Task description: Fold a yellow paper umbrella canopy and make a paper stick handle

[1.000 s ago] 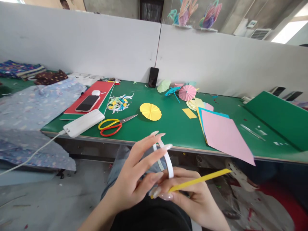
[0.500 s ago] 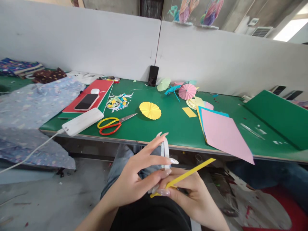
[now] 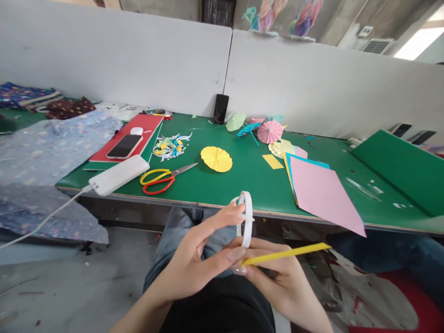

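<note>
My left hand (image 3: pixel 194 263) pinches a white tape roll (image 3: pixel 247 217), held upright on edge above my lap, just below the table's front edge. My right hand (image 3: pixel 277 282) sits under and right of it, gripping a thin folded yellow paper strip (image 3: pixel 287 253) that points right. The fingertips of both hands meet at the strip's left end, at the foot of the roll. A yellow pleated paper circle (image 3: pixel 216 159) and yellow-and-red scissors (image 3: pixel 161 178) lie on the green table (image 3: pixel 249 180) ahead of my hands.
Pink, blue and yellow paper sheets (image 3: pixel 321 192) overhang the front edge at right. A white power bank (image 3: pixel 120 175) with cable, a phone (image 3: pixel 125 146) on a red folder, paper scraps (image 3: pixel 169 147), small paper umbrellas (image 3: pixel 269 132), a green board (image 3: pixel 402 169) and patterned cloth (image 3: pixel 41 157) surround them.
The tape roll has risen and turned more upright in my left fingers. The yellow strip has swung lower, closer to level, after tilting up half a second ago.
</note>
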The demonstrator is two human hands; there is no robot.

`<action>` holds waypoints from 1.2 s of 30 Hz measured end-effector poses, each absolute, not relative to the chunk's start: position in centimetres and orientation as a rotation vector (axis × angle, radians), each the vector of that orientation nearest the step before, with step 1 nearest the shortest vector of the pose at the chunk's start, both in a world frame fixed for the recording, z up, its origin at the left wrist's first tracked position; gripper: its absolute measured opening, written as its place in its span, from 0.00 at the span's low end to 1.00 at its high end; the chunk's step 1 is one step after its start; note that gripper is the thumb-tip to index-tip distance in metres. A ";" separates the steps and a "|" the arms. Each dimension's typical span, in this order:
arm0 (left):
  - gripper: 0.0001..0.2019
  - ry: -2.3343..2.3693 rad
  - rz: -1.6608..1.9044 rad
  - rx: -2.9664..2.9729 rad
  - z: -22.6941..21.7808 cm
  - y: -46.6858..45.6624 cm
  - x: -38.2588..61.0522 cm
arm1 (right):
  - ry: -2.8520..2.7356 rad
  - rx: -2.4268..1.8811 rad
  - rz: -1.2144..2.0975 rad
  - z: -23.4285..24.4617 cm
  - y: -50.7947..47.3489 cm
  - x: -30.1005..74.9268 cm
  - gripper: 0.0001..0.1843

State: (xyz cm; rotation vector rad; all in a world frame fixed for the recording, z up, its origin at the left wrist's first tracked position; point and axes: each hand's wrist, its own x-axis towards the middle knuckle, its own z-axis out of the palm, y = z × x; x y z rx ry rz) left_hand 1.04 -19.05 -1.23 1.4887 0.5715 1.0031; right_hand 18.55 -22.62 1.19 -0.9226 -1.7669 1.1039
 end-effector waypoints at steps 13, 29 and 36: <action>0.13 0.600 1.057 1.521 -1.1 -19.4 1.5 | -1.821 -0.980 0.894 0.4 -22.6 18.3 0.16; 0.13 0.525 1.139 1.620 -1.8 -19.0 1.4 | -1.831 -1.008 0.965 0.9 -22.7 18.5 0.11; 0.20 0.538 1.245 1.798 -2.2 -18.8 1.4 | -1.845 -1.031 0.957 1.0 -22.8 18.5 0.10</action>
